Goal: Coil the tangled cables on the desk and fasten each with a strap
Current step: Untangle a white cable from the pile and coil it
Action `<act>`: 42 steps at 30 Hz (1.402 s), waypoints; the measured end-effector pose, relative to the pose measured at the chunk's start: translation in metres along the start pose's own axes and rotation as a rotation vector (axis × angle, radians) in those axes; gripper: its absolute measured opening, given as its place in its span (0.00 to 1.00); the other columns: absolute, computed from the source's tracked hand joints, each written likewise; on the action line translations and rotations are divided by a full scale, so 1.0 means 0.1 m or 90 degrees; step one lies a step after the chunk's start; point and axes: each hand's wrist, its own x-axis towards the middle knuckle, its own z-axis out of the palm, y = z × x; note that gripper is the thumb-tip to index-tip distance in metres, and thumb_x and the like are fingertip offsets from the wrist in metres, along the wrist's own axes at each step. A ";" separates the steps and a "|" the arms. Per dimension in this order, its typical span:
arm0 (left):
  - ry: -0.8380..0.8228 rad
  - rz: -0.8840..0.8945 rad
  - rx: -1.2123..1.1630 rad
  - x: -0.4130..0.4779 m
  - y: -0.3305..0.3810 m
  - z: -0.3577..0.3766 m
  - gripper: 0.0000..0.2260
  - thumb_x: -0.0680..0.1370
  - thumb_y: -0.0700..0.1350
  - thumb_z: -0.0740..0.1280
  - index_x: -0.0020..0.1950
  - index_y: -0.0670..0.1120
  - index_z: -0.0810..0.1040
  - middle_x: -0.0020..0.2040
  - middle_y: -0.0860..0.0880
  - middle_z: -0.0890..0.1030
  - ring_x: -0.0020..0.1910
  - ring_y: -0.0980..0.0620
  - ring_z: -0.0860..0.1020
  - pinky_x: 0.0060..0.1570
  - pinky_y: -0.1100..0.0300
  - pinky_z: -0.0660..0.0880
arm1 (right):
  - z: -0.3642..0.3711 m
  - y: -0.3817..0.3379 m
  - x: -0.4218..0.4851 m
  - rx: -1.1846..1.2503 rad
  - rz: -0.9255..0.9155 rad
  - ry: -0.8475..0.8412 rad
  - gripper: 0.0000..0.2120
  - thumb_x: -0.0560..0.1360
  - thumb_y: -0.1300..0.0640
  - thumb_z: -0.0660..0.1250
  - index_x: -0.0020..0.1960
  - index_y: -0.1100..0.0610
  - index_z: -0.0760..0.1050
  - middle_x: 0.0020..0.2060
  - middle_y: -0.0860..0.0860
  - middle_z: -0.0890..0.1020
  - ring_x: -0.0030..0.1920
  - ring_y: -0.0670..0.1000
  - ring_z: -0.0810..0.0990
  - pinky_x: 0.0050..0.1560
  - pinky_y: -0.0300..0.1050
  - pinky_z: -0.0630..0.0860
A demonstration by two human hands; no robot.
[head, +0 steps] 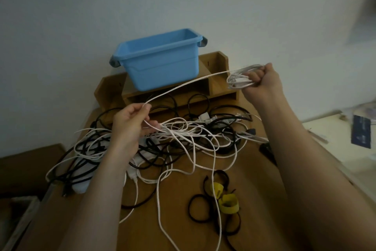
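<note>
The white cable [187, 84] runs taut from the coil gripped in the right hand [262, 82] down-left to the pinching left hand [130, 126].

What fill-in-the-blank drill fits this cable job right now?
The right hand grips a bundle of ____ cable loops.
The left hand pinches a strand running up to the ____ hand.
The bin on the wooden organizer is ____.
Straps, black and ____, lie on the desk.
Missing: white; right; blue; yellow.
</note>
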 end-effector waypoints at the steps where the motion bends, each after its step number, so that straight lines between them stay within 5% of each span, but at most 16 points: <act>1: -0.011 0.005 -0.008 0.01 0.00 -0.01 0.04 0.82 0.42 0.67 0.54 0.43 0.81 0.35 0.50 0.76 0.31 0.53 0.80 0.38 0.55 0.82 | -0.01 0.02 0.01 -0.014 -0.010 0.014 0.22 0.85 0.48 0.60 0.34 0.54 0.64 0.22 0.46 0.62 0.21 0.45 0.58 0.27 0.33 0.61; 6: -0.004 0.135 0.222 -0.02 0.00 0.02 0.03 0.81 0.45 0.70 0.48 0.47 0.82 0.36 0.51 0.80 0.30 0.56 0.76 0.34 0.61 0.72 | -0.06 0.11 0.02 -0.133 -0.073 0.058 0.16 0.84 0.49 0.62 0.40 0.56 0.69 0.24 0.48 0.67 0.24 0.47 0.65 0.31 0.40 0.73; 10: -0.114 0.233 0.482 -0.15 0.12 0.10 0.04 0.78 0.48 0.72 0.44 0.52 0.83 0.36 0.54 0.81 0.36 0.57 0.79 0.37 0.61 0.73 | -0.02 0.26 -0.04 -0.371 -0.127 0.025 0.09 0.83 0.57 0.63 0.45 0.59 0.73 0.28 0.50 0.73 0.29 0.48 0.71 0.38 0.44 0.75; 14: -0.358 0.206 0.599 -0.26 0.31 0.10 0.03 0.78 0.52 0.72 0.44 0.57 0.84 0.40 0.59 0.83 0.43 0.62 0.80 0.46 0.58 0.75 | 0.01 0.40 -0.23 -0.694 -0.147 -0.135 0.08 0.83 0.56 0.63 0.48 0.58 0.75 0.30 0.49 0.77 0.32 0.49 0.76 0.42 0.47 0.77; 19: -0.548 0.233 0.469 -0.40 0.50 0.09 0.05 0.80 0.46 0.70 0.45 0.52 0.84 0.42 0.58 0.84 0.44 0.62 0.81 0.46 0.68 0.73 | 0.03 0.66 -0.53 -0.917 -0.087 -0.380 0.12 0.85 0.53 0.61 0.55 0.62 0.75 0.34 0.52 0.81 0.35 0.50 0.80 0.38 0.40 0.78; 22: -0.463 0.319 0.322 -0.39 0.52 0.07 0.07 0.80 0.44 0.66 0.44 0.49 0.81 0.37 0.61 0.81 0.37 0.64 0.78 0.41 0.72 0.71 | -0.01 0.82 -0.64 -0.966 0.029 -0.500 0.15 0.85 0.54 0.60 0.57 0.67 0.75 0.37 0.56 0.82 0.37 0.53 0.82 0.40 0.42 0.79; 27: -0.196 0.334 0.193 -0.26 0.42 0.04 0.11 0.83 0.42 0.64 0.42 0.46 0.79 0.28 0.59 0.75 0.28 0.62 0.72 0.33 0.72 0.67 | -0.10 1.04 -0.73 -0.845 0.289 -0.557 0.16 0.86 0.51 0.55 0.48 0.60 0.75 0.30 0.57 0.77 0.31 0.55 0.78 0.43 0.49 0.78; 34: 0.066 0.283 0.079 -0.12 0.33 -0.01 0.10 0.83 0.49 0.65 0.45 0.49 0.82 0.28 0.60 0.74 0.28 0.62 0.69 0.31 0.68 0.66 | -0.11 0.94 -0.63 -0.877 0.339 -0.594 0.14 0.81 0.49 0.62 0.40 0.53 0.76 0.25 0.46 0.66 0.24 0.46 0.64 0.36 0.47 0.66; 39: -0.084 0.192 0.098 -0.12 0.32 -0.09 0.11 0.76 0.52 0.73 0.52 0.47 0.82 0.34 0.57 0.78 0.30 0.62 0.73 0.30 0.69 0.69 | 0.00 0.83 -0.58 -0.726 0.258 -0.539 0.17 0.83 0.51 0.59 0.36 0.52 0.70 0.23 0.44 0.63 0.22 0.43 0.61 0.28 0.38 0.65; 42: -0.221 0.167 0.175 -0.12 0.29 -0.09 0.24 0.70 0.58 0.78 0.63 0.51 0.80 0.52 0.54 0.83 0.49 0.59 0.82 0.44 0.63 0.77 | 0.07 0.71 -0.54 -0.631 0.313 -0.520 0.16 0.84 0.50 0.56 0.39 0.54 0.67 0.22 0.43 0.64 0.20 0.41 0.61 0.28 0.38 0.61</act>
